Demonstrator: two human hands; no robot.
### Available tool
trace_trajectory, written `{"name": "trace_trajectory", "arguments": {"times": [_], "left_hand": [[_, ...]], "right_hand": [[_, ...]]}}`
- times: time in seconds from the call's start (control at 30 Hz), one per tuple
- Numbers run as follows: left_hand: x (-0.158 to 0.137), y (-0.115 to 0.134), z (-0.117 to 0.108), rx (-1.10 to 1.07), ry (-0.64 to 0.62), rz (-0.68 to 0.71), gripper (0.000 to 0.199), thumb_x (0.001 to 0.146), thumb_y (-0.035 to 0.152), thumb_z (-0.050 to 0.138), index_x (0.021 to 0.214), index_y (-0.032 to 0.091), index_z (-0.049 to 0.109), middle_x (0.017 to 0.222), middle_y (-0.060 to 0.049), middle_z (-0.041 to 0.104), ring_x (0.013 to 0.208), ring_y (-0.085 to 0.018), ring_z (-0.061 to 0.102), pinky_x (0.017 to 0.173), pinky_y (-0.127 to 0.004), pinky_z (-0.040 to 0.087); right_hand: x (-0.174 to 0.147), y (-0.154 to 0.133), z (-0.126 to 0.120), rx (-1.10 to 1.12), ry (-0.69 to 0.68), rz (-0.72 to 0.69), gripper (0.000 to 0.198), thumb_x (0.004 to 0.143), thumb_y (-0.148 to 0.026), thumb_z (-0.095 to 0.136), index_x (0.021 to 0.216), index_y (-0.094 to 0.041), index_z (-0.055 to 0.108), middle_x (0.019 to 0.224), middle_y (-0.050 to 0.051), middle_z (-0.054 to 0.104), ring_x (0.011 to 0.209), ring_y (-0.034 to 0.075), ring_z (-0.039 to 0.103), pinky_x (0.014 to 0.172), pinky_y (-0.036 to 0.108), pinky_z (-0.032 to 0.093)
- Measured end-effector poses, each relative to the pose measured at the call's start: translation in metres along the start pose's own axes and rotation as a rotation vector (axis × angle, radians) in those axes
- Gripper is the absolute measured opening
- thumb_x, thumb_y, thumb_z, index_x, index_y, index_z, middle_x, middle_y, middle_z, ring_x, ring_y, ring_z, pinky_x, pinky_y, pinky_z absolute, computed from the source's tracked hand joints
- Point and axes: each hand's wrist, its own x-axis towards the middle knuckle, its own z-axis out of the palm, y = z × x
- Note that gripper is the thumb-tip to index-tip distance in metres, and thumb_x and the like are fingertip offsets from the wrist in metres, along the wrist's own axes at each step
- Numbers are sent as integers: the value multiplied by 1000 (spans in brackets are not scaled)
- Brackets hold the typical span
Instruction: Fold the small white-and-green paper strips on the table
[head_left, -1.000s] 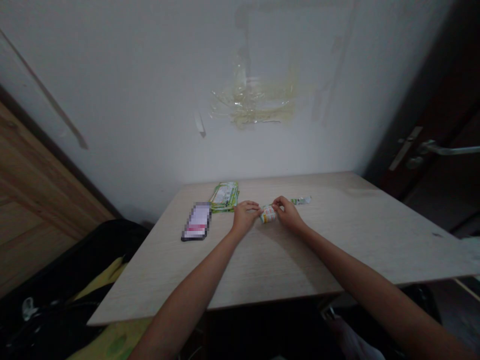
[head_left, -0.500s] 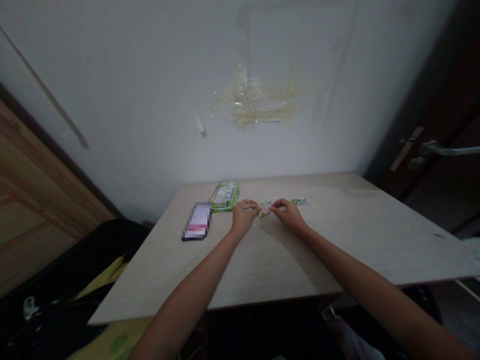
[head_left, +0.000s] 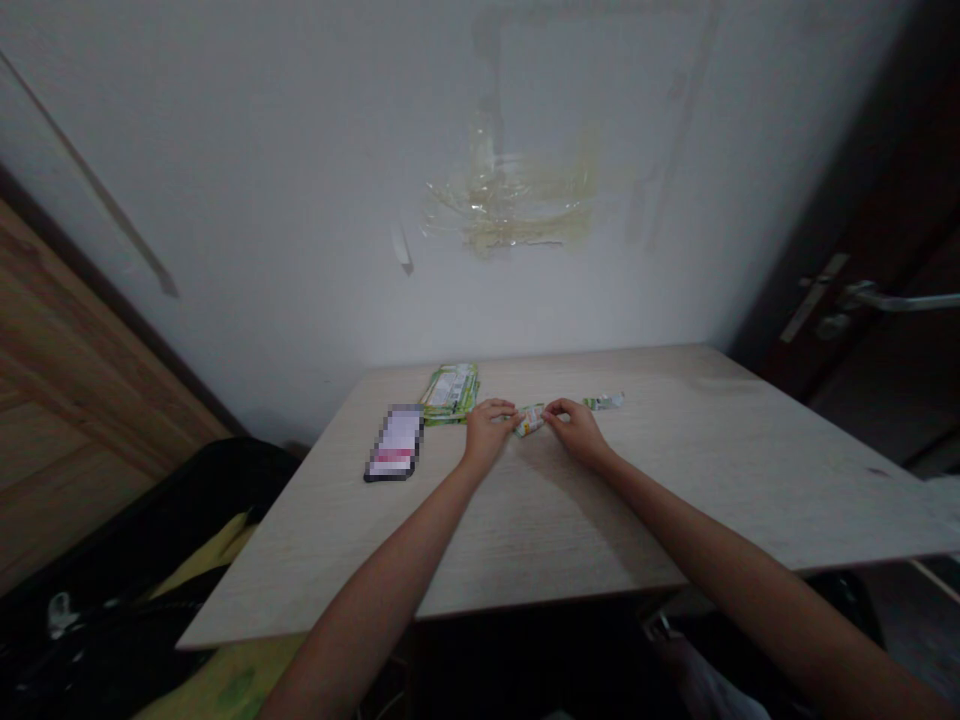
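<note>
Between my two hands, just above or on the tabletop, is a small green and white printed wrapper (head_left: 531, 420). My left hand (head_left: 489, 432) pinches its left end between thumb and fingers. At the right end, my right hand (head_left: 576, 428) grips it with thumb and fingertips. Behind my right hand lies a narrow green and clear wrapper strip (head_left: 604, 401), flat on the table. A stack of green and white printed packets (head_left: 450, 392) sits just beyond my left hand. Whether the wrapper holds anything is too small to tell.
A phone (head_left: 396, 442) with a blurred screen lies left of my left hand on the pale wooden table (head_left: 540, 540). Behind the table stands a wall with yellowed tape (head_left: 517, 205). Dark bags (head_left: 150, 560) are at the lower left, and a door handle (head_left: 900, 298) is at the right.
My right hand has shifted very slightly to the right, and a bit more of the wrapper shows between the hands. My left hand has hardly moved.
</note>
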Motion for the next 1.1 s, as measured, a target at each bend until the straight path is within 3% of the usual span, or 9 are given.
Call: {"name": "trace_trajectory", "arguments": {"times": [0.4, 0.77, 0.93, 1.1], "left_hand": [[5, 3, 0, 91, -17, -7, 5, 69, 25, 82, 71, 21, 79, 88, -7, 74, 87, -19, 68, 89, -37, 52], [1, 2, 0, 47, -27, 8, 8, 70, 28, 81, 71, 21, 79, 86, -8, 74, 86, -20, 68, 88, -37, 53], [0, 6, 0, 23, -16, 18, 8, 69, 27, 82, 68, 21, 78, 83, -7, 73, 84, -20, 67, 86, -38, 53], [-2, 7, 3, 19, -38, 14, 5, 69, 25, 82, 69, 21, 78, 85, -7, 74, 85, -20, 68, 86, -37, 53]], "right_hand": [[-2, -5, 4, -17, 36, 14, 4, 75, -21, 54, 76, -20, 58, 74, 3, 64, 73, 18, 56, 70, 29, 43], [1, -1, -4, 139, 6, -2, 13, 75, -33, 61, 77, -19, 63, 78, 3, 67, 78, 20, 59, 77, 33, 47], [0, -6, -8, 121, 2, -32, 16, 77, -35, 63, 81, -20, 63, 83, 5, 68, 83, 21, 61, 81, 35, 48], [-1, -8, -4, 33, 38, -20, 7, 77, -28, 57, 77, -21, 57, 79, 4, 65, 79, 21, 58, 76, 33, 46]]}}
